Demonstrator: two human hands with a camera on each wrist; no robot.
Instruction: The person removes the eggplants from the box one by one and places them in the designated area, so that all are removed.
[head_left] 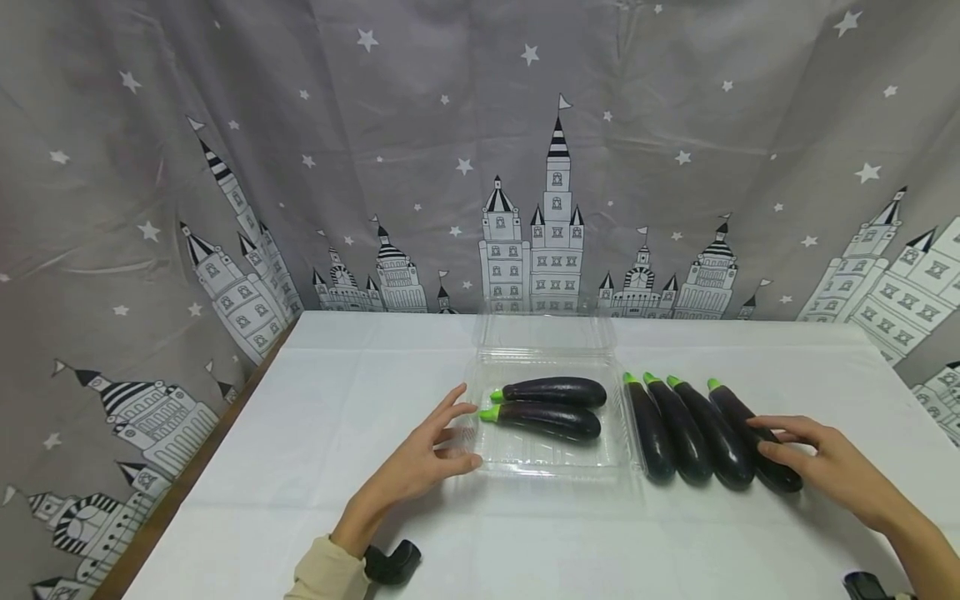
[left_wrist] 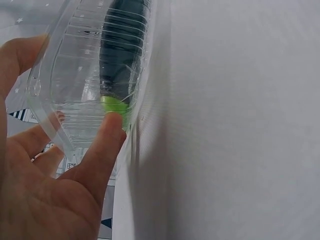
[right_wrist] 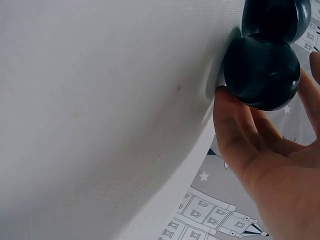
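Note:
A clear plastic clamshell box (head_left: 551, 461) lies on the table with its lid (head_left: 546, 335) raised at the back. Inside it are two dark eggplants (head_left: 553, 392) with green stems, lying side by side. At the box's left side is my left hand (head_left: 423, 458), fingers spread, fingertips at the wall and rim (left_wrist: 42, 95). Several more eggplants (head_left: 682, 437) lie in a slanted row just right of the box. My right hand (head_left: 828, 467) touches the rightmost eggplant (right_wrist: 262, 72) with thumb and fingertips along its right side; the fingers are not wrapped round it.
A white cloth covers the table (head_left: 300, 467), whose brown left edge (head_left: 210, 450) shows. Behind and to the left hangs a grey curtain (head_left: 420, 108) printed with castles and stars. Black wrist straps (head_left: 393, 562) sit at both wrists.

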